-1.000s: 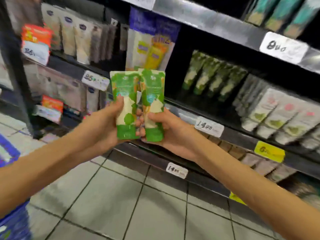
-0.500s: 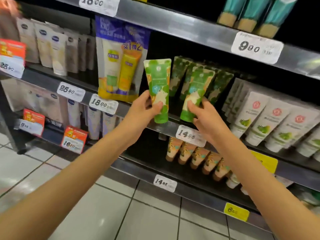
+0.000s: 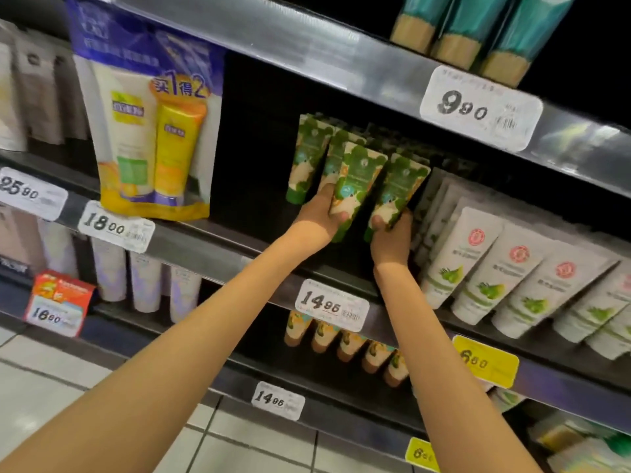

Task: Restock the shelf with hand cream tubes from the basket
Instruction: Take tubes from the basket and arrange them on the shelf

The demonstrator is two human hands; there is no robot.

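My left hand [image 3: 319,220] grips a green and cream hand cream tube [image 3: 356,182] near its lower end, cap down, inside the middle shelf [image 3: 218,240]. My right hand [image 3: 392,237] grips a second matching tube [image 3: 399,189] just to the right. Both tubes stand tilted in front of a row of the same green tubes [image 3: 307,158] that lean back into the dark shelf. The basket is out of view.
White tubes with red logos [image 3: 478,264] fill the shelf to the right. A purple and yellow twin pack [image 3: 150,131] hangs to the left. The upper shelf edge [image 3: 341,59] with the 9.90 tag overhangs closely. Orange-capped tubes [image 3: 345,339] stand on the shelf below.
Both hands have pushed deeper into the middle shelf, bringing the two tubes side by side against the row of green tubes. The view has moved closer to the shelf.
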